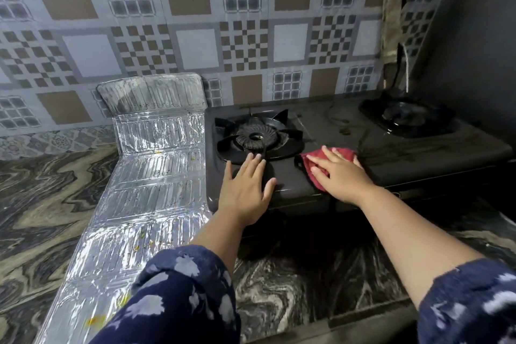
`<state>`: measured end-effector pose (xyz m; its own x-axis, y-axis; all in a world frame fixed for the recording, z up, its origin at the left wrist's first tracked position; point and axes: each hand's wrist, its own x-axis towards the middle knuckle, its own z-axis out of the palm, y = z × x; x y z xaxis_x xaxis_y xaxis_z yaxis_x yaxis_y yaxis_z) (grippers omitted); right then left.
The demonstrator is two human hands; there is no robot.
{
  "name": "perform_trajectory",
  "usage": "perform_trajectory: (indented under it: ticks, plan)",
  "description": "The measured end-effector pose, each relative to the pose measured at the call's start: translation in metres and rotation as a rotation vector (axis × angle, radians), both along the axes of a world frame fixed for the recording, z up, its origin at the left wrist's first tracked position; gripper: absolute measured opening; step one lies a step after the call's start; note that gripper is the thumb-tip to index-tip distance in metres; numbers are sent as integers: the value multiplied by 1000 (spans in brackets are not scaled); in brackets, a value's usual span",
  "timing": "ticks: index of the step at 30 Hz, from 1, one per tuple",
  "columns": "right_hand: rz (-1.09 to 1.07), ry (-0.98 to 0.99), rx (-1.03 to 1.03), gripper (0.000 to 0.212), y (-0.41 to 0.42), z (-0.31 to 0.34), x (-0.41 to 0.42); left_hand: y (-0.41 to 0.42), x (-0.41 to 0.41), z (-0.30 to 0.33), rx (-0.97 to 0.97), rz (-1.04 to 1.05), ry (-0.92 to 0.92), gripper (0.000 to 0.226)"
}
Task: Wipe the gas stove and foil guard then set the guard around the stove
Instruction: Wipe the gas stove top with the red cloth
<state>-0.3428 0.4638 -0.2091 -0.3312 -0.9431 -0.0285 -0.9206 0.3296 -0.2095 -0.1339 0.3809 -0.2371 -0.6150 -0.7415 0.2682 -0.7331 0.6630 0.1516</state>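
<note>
Flat on the red cloth (315,169), our right hand (339,173) wipes the gas stove (391,159) while our open left hand (245,184) steadies it — the foil guard (145,190), lying beside it, looks unwiped, unplaced.

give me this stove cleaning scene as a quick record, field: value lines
left hand: left hand rests flat on the gas stove by the left burner
right hand: right hand presses the red cloth on the stove top
foil guard: foil guard lies on the counter left of the stove, far end tilted up at the wall, yellow specks on it
right burner: right burner untouched
</note>
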Motion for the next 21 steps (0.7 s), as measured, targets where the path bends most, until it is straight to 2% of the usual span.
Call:
perform_trajectory:
  ticks: [5,13,21]
  plan:
    - [-56,42,48,48,-22,2,18,-1,-2,0,-19,17,-35,60]
    - [59,-17,-54,43,-10,-3,23,2,-4,-1,-10,19,-23,60]
    - [47,-16,-55,49,-12,-4,21,4,-3,1,25,-12,-32,75]
